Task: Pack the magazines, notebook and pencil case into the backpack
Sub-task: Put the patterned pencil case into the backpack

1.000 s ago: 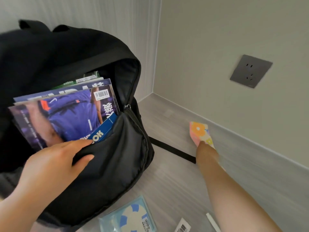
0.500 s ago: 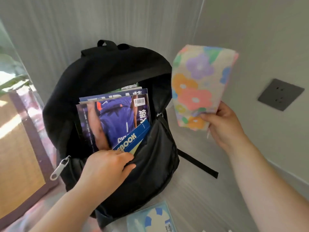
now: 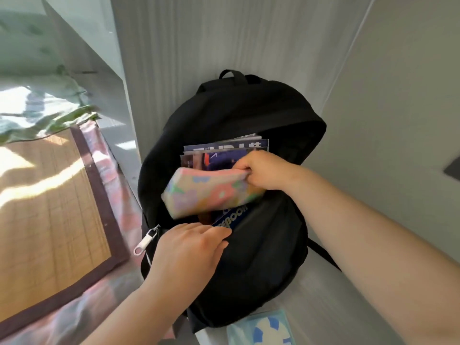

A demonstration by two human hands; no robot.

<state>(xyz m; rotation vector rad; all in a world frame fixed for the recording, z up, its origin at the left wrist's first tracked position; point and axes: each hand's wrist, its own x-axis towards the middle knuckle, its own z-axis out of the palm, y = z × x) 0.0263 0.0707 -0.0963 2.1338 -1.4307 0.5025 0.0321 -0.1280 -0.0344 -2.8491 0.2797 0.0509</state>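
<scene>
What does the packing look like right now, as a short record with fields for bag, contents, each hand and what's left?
bag: black backpack, main opening unzipped
contents: magazines and blue notebook upright inside
right hand: grips floral pencil case at the opening, not yet fully in
left hand: holds the front edge open
left to do: push the case in

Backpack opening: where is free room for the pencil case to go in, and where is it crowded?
Free: the dark gap at the backpack mouth between the magazines and the front edge that the left hand pulls back. Crowded: the rear, filled by magazines and the notebook. The right hand holds the pencil case over the gap.
</scene>
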